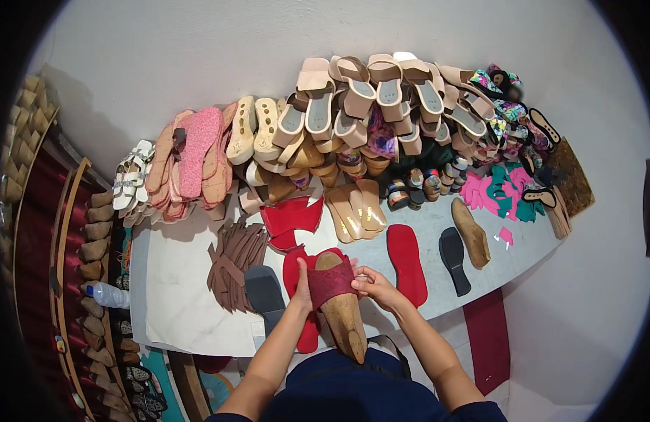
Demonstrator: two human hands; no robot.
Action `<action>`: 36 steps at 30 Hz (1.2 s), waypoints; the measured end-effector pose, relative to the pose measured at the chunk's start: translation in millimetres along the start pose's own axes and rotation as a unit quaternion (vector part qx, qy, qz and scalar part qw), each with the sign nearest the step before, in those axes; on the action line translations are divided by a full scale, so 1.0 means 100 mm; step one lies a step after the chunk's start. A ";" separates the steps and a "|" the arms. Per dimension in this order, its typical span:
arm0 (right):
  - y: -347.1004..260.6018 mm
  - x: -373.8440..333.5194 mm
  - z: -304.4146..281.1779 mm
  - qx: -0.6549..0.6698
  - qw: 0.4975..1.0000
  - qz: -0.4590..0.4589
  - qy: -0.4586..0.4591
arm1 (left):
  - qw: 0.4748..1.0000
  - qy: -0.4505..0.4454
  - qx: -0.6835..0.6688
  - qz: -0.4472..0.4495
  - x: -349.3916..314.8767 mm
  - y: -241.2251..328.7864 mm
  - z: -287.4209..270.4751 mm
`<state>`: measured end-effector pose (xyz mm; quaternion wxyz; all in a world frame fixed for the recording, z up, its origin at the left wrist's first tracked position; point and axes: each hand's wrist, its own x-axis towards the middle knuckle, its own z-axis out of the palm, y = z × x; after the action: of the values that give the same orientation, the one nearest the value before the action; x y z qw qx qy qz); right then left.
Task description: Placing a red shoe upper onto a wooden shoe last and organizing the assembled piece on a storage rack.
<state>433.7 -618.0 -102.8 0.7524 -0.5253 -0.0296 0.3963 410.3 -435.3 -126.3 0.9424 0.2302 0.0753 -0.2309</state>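
Observation:
Held over the near edge of the table is a wooden shoe last (344, 322), its heel end pointing toward me. Across its front lies a dark red patterned strap (330, 283). My left hand (303, 287) grips the strap and last from the left side, thumb upward. On the right, the fingers of my right hand (376, 287) pinch the strap's other edge. A red sole piece (309, 339) shows partly beneath my left hand and the last. Beside it rests a dark grey sole (264, 287). Right of my hands lie a red insole (407, 264), a black sole (453, 260) and another wooden last (469, 233).
Brown strips (233, 264), red cut pieces (292, 224) and tan insoles (357, 211) lie mid-table. Heeled sandals (388, 91) are piled along the wall, with pink soles (200, 151) to their left. Racks of lasts (94, 251) and a plastic bottle (110, 295) stand at left.

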 end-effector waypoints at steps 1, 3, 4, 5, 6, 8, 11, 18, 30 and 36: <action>0.03 0.00 0.02 0.006 1.000 -0.017 0.002 | 0.997 -0.056 -0.054 -0.021 0.01 0.03 0.09; 0.09 -0.01 0.09 -0.016 0.999 -0.021 0.037 | 0.999 -0.038 -0.023 -0.024 0.01 0.05 -0.02; 0.15 -0.03 0.13 -0.037 0.996 -0.022 0.073 | 0.999 -0.018 0.006 -0.028 -0.02 0.07 -0.04; 0.23 -0.05 0.15 -0.063 0.995 -0.020 0.071 | 0.999 -0.017 0.006 -0.031 -0.03 0.09 -0.07; 0.32 -0.13 0.23 -0.061 0.995 -0.019 0.072 | 1.000 -0.001 0.014 -0.022 -0.04 0.11 -0.10; 0.41 -0.34 0.49 -0.142 0.980 -0.107 0.092 | 1.000 0.014 0.021 -0.014 -0.06 0.16 -0.15; 0.39 -0.52 0.73 -0.214 0.967 -0.135 0.029 | 1.000 -0.004 -0.005 0.005 -0.10 0.13 -0.23; 0.49 -0.36 0.56 -0.133 0.988 -0.051 0.052 | 0.990 0.115 0.038 0.074 -0.09 0.14 -0.25; 0.36 -0.61 0.31 -0.011 1.000 0.015 -0.015 | 0.966 0.018 -0.099 0.238 -0.22 1.02 -0.24; 1.10 -0.11 0.00 -0.205 0.946 -0.045 0.246 | 0.973 -0.014 -0.078 0.217 -0.21 0.88 -0.17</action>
<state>363.7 -609.9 -188.1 0.6292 -0.7478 0.0519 0.2054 432.6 -350.0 -100.8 0.9859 0.1639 0.0278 -0.0180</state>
